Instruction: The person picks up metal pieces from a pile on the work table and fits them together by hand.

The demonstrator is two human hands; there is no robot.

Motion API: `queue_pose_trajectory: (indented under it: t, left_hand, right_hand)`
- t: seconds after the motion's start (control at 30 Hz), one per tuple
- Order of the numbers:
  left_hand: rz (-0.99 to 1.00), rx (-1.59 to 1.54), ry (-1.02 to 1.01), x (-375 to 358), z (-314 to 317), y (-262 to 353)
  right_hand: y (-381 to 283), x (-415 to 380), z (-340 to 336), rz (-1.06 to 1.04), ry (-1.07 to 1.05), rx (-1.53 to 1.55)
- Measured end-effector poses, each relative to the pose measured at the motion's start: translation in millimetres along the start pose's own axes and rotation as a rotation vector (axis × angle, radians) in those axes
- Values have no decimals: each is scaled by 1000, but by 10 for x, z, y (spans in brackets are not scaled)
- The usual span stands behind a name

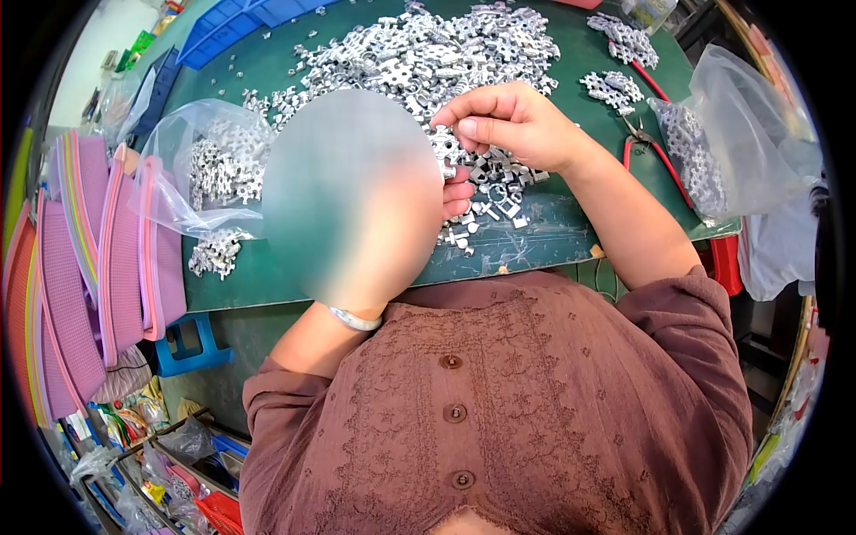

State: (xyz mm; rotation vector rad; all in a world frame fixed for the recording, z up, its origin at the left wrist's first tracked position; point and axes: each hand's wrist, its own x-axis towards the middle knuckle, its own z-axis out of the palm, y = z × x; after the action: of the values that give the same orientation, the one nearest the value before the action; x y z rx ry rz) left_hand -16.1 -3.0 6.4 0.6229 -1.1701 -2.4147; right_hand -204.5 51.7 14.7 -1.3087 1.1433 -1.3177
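Pinched right hand [513, 125] fingertips hold a small metal piece [448, 171] mid-frame; left hand [456, 192] mostly blurred, grip unclear; sorting underway; next needs careful placing.

It was a small assembly workshop. A worn green cutting mat [526, 241] covered the bench, heaped with small silver die-cast metal parts [419, 53]. Clear plastic bags [749, 134] held more of the same parts, red-handled pliers [655, 156] lay beside them, and blue plastic sorting trays [232, 22] stood at the far edge. Stacked pink woven baskets [71, 267] lined one side.
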Motion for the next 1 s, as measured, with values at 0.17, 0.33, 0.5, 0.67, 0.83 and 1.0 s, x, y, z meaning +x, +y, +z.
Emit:
queue_pose_trajectory:
  t: [0.17,0.33,0.5,0.67,0.83,1.0]
  left_hand:
    - [84,44,37,-76,-37,111]
    - [810,1038,426,-303,-284,523]
    - [797,796,841,-443,-674,1138]
    - [759,874,823,-389,-770,1199]
    - [833,1270,315,-199,-605,725]
    - [896,1615,183,193,-478,562]
  right_hand:
    - [-26,7,13,-3,9,-25]
    - [-92,22,15,17,171,-57]
    - [-88,44,-15,-4,273,-103]
    - [-108,45,-67,-23,293,-110]
    - [-109,64,-126,-52,304,-81]
    - [-63,85,-126,-9,382,-149]
